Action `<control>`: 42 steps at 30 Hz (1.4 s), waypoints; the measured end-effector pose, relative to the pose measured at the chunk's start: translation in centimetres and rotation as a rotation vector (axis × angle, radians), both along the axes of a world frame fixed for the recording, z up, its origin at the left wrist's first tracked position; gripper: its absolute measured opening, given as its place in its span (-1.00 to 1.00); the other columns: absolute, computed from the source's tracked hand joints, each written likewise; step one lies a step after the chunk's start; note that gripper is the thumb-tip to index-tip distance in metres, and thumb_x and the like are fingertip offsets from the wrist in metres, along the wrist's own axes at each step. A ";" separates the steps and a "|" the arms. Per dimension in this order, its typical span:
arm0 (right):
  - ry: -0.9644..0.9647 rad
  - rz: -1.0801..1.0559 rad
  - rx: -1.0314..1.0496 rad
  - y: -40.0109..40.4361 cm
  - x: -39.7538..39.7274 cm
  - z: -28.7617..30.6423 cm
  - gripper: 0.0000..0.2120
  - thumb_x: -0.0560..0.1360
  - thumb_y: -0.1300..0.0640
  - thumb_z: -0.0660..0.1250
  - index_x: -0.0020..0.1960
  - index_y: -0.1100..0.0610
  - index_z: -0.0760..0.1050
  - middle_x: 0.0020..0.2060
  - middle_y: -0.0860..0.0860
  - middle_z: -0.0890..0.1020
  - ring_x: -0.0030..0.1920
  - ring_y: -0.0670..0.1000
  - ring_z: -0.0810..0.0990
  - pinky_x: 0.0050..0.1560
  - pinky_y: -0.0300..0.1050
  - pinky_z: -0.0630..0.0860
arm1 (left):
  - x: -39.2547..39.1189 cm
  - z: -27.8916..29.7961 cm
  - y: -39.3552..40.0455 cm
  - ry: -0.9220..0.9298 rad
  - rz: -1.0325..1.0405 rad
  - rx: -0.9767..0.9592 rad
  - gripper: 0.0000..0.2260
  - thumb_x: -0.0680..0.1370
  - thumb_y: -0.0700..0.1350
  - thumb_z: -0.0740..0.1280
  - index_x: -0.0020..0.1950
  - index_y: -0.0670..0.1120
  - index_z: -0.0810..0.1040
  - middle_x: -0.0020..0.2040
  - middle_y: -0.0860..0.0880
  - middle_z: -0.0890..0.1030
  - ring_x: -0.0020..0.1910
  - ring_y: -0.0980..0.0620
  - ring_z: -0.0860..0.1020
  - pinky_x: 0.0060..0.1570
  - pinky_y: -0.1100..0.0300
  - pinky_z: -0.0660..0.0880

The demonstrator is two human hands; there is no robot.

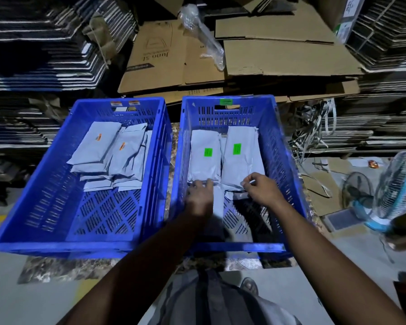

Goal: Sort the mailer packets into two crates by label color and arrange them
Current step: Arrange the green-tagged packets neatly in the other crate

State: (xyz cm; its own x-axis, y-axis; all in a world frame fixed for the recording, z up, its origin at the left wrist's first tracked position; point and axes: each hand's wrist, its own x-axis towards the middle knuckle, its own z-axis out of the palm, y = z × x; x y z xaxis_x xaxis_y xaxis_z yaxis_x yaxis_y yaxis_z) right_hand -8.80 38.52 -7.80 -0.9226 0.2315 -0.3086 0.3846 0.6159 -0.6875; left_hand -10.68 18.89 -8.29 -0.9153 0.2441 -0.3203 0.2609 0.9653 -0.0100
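Both hands reach into the right blue crate point(277, 146), the one with a green tag on its far rim. The left hand point(200, 195) lies palm down with its fingers bent over the near end of a grey mailer packet with a green label point(205, 160), and a further packet point(218, 202) runs back from under that hand toward the person. Just to the right of it, the right hand point(263, 187) pinches the near edge of a second green-labelled packet point(240, 158) between thumb and fingertips, its other fingers curled; these two packets lie side by side, touching, lengthwise away from the hands. Well to the left of the left hand stands the left blue crate point(33, 184), touching the right one along its side, with orange tags on its far rim. In its far half lies a loose, overlapping heap of orange-labelled packets point(96, 146), tilted at an angle. Beyond both hands rise stacks of flattened cardboard point(279, 55) with a piece of bubble wrap point(202, 34) on top. To the right of the right hand, on the floor, stands a light blue fan point(394, 191) beside a darker one point(356, 186)
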 end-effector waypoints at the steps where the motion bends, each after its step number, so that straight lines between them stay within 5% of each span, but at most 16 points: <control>1: -0.006 0.014 0.048 0.2 0.0 -0.2 -0.89 0.55 0.00 0.31 -0.06 0.02 0.55 -0.13 0.00 0.68 -0.15 0.01 0.65 -0.20 -0.13 0.50 | 0.1 -0.1 0.0 0.044 -0.101 0.003 -0.41 0.58 -0.19 0.22 0.57 -0.08 0.06 0.38 -0.32 0.32 0.29 -0.27 0.41 0.16 -0.06 0.46; 4: -0.028 0.046 0.169 0.3 -0.2 -1.0 -0.90 0.51 0.05 0.31 -0.05 0.05 0.57 -0.10 0.04 0.69 -0.05 0.09 0.64 -0.04 -0.06 0.57 | 0.1 -0.6 -0.8 -0.158 -0.334 -0.003 -0.31 0.57 -0.04 0.31 0.60 0.13 0.01 0.58 -0.22 0.05 0.51 -0.25 0.14 0.35 -0.16 0.29; 7: -0.009 -0.022 0.144 -0.2 -0.3 -1.2 -0.95 0.50 0.11 0.33 -0.06 0.06 0.55 -0.09 0.04 0.68 -0.02 0.10 0.63 -0.01 -0.13 0.53 | 0.0 -1.3 -1.4 -0.383 -0.279 -0.226 -0.47 0.67 0.11 0.12 0.58 0.26 -0.04 0.62 -0.09 -0.18 0.57 -0.26 -0.06 0.44 -0.24 0.17; 10: 0.039 -0.148 0.145 -0.6 -1.9 -0.7 -0.85 0.49 0.07 0.38 -0.01 0.13 0.50 -0.06 0.11 0.66 0.00 0.16 0.63 -0.03 -0.07 0.55 | 0.0 -1.3 -0.9 -0.399 -0.193 -0.235 -0.50 0.69 0.10 0.05 0.59 0.21 -0.07 0.61 -0.12 -0.21 0.58 -0.26 -0.10 0.47 -0.25 0.12; 14: -0.093 -0.240 0.225 -1.4 -5.4 0.1 -0.42 0.49 -0.13 0.42 0.27 0.27 0.39 0.19 0.23 0.57 0.18 0.24 0.58 -0.01 0.00 0.54 | -0.4 -1.9 -0.8 -0.425 -0.105 -0.109 -0.42 0.65 0.06 0.18 0.59 0.22 -0.05 0.60 -0.15 -0.24 0.57 -0.27 -0.14 0.47 -0.27 0.08; 18: -0.230 -0.225 0.264 -1.3 -6.6 -0.1 -0.54 0.53 -0.03 0.41 0.27 0.27 0.49 0.23 0.23 0.58 0.22 0.23 0.58 0.12 0.05 0.57 | -0.8 -2.4 -1.3 -0.454 -0.075 -0.025 -0.27 0.56 0.10 0.36 0.58 0.23 -0.04 0.60 -0.14 -0.24 0.57 -0.29 -0.14 0.49 -0.24 0.07; 22: -0.121 -0.194 0.175 -0.4 -6.5 -0.2 -0.81 0.58 0.10 0.31 0.06 0.22 0.56 0.10 0.20 0.63 0.11 0.20 0.60 0.07 -0.03 0.55 | -0.3 -2.5 -1.2 -0.373 -0.082 -0.011 -0.37 0.64 -0.02 0.24 0.60 0.16 -0.03 0.61 -0.21 -0.14 0.56 -0.34 -0.05 0.46 -0.23 0.10; 25: -0.015 -0.206 0.049 0.7 -4.8 0.7 -0.86 0.58 0.16 0.30 -0.14 0.14 0.41 -0.12 0.12 0.57 -0.11 0.13 0.54 -0.13 -0.05 0.47 | 0.0 -1.3 -0.4 -0.116 -0.080 0.060 -0.49 0.63 -0.14 0.14 0.58 -0.10 0.13 0.46 -0.25 0.31 0.41 -0.26 0.37 0.33 -0.05 0.35; 28: 0.024 -0.133 -0.117 1.1 -1.7 2.1 -0.80 0.61 0.23 0.23 -0.18 0.12 0.31 -0.34 0.09 0.48 -0.33 0.08 0.44 -0.28 -0.05 0.36 | -1.1 0.4 1.0 -0.098 0.207 0.551 -0.69 0.63 -0.08 0.16 0.31 -0.21 0.41 0.19 -0.25 0.57 0.17 -0.24 0.54 0.15 0.02 0.47; 30: -0.020 -0.072 -0.362 1.2 0.6 2.6 -0.76 0.63 0.32 0.20 -0.18 0.13 0.27 -0.47 0.09 0.40 -0.46 0.05 0.36 -0.40 -0.08 0.30 | -1.8 0.9 1.6 -0.242 0.426 0.916 -0.57 0.54 0.15 0.28 0.20 -0.17 0.47 0.09 -0.29 0.62 0.11 -0.29 0.58 0.13 -0.12 0.53; 33: -0.183 0.021 -0.475 1.8 2.7 1.8 -0.77 0.59 0.32 0.29 -0.16 0.12 0.31 -0.37 0.10 0.41 -0.39 0.03 0.38 -0.41 -0.13 0.29 | -2.7 -1.9 1.9 -0.480 0.622 1.243 -0.52 0.26 0.16 0.49 0.03 -0.11 0.56 0.02 -0.21 0.68 0.04 -0.22 0.66 0.09 -0.31 0.55; 38: -0.110 -0.138 -0.455 1.1 1.9 1.8 -0.46 0.41 0.15 0.53 0.16 -0.06 0.22 0.04 0.09 0.54 -0.04 0.08 0.58 -0.23 0.00 0.59 | -1.3 -0.4 1.4 -0.518 0.541 1.207 -0.67 0.30 -0.24 0.50 -0.01 0.00 0.53 0.01 -0.08 0.68 0.02 -0.15 0.66 -0.02 -0.21 0.61; 42: -0.155 0.088 -0.015 0.7 1.2 1.7 -0.35 0.40 0.33 0.44 0.28 -0.08 0.18 -0.16 0.20 0.61 -0.21 0.17 0.62 -0.24 0.13 0.65 | -1.5 -2.7 1.3 -0.616 0.494 1.111 -0.51 0.25 -0.23 0.47 0.13 0.07 0.51 0.05 -0.10 0.67 -0.01 -0.13 0.67 -0.09 -0.21 0.62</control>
State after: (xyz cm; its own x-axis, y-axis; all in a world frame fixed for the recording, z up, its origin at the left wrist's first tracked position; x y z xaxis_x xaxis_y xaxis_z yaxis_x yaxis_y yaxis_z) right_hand -7.62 39.20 -6.14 -0.8801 0.1463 -0.4518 0.4319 0.6420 -0.6334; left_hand -12.14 20.17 -10.96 -0.7630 0.3298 -0.5560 -0.4312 0.3810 0.8178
